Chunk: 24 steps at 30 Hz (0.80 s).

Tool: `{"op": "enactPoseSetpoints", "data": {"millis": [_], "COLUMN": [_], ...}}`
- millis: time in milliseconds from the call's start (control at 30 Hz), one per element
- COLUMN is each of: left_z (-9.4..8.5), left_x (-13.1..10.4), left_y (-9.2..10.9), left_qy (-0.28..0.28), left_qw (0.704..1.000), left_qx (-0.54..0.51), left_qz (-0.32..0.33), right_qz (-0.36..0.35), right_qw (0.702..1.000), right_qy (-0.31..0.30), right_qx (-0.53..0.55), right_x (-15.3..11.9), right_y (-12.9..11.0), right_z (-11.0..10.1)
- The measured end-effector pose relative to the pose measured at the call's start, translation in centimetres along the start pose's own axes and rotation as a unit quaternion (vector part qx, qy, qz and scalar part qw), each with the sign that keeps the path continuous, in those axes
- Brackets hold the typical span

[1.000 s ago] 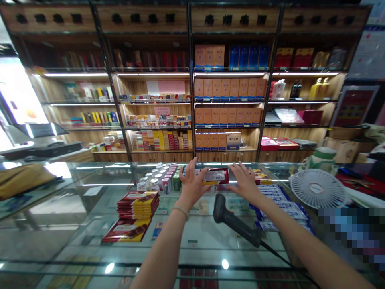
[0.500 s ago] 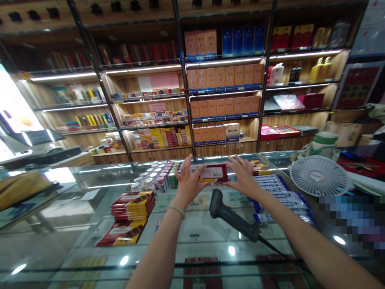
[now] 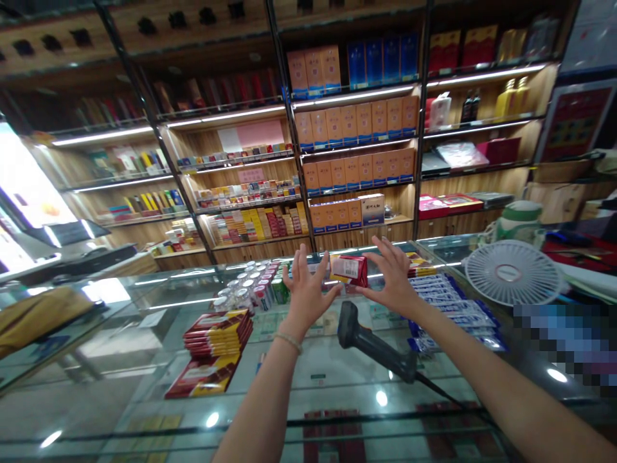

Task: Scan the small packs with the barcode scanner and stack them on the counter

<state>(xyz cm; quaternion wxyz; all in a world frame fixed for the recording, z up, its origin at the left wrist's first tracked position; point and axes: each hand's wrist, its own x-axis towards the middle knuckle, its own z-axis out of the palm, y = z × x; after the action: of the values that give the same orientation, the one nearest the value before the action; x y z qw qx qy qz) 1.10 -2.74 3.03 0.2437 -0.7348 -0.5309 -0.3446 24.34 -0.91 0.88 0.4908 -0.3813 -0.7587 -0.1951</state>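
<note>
A: In the head view, where is the packet?
B: The red packet (image 3: 351, 270) is between the left hand (image 3: 307, 292) and the right hand (image 3: 393, 280), over the far part of the glass counter (image 3: 313, 354). Its pale label with a barcode faces the person.
A: How are the fingers of the left hand?
B: They are spread, and the thumb is apart from them, directed to the packet.
A: And of the right hand?
B: Also spread, with the forefinger above and the thumb below, close to the packet's right end. Whether any fingertip touches the packet, I cannot tell.
A: What lies around?
B: Nearer to the person, a dark scanner (image 3: 373, 347) lies on the counter. To the left there is a stack of red-and-yellow bars (image 3: 219, 334), with cans (image 3: 253, 283) standing behind it. To the right, blue bars (image 3: 448, 299) lie in a row, partly behind the forearm, and farther right is a white fan (image 3: 513, 273).
A: And at the back?
B: Lit shelves (image 3: 200, 139), with many orange boxes (image 3: 357, 170).
</note>
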Motion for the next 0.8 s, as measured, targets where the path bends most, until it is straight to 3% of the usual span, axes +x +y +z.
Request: {"op": "enactPoseSetpoints", "data": {"millis": [367,800], "left_z": [-1.8,-1.5], "left_x": [-0.2,-0.3], "left_y": [4.3,4.7], "left_qy": [0.037,0.061], "left_qw": [0.996,0.996], "left_qx": [-0.084,-0.064], "left_qz": [-0.022,-0.024], "right_qz": [-0.067,-0.087], "right_qw": [0.995,0.993], "right_qy": [0.052,0.025], "right_qx": [-0.058,-0.077], "right_x": [0.0,-0.2], "right_y": [-2.6,-3.3], "right_z": [0.9,1.4]}}
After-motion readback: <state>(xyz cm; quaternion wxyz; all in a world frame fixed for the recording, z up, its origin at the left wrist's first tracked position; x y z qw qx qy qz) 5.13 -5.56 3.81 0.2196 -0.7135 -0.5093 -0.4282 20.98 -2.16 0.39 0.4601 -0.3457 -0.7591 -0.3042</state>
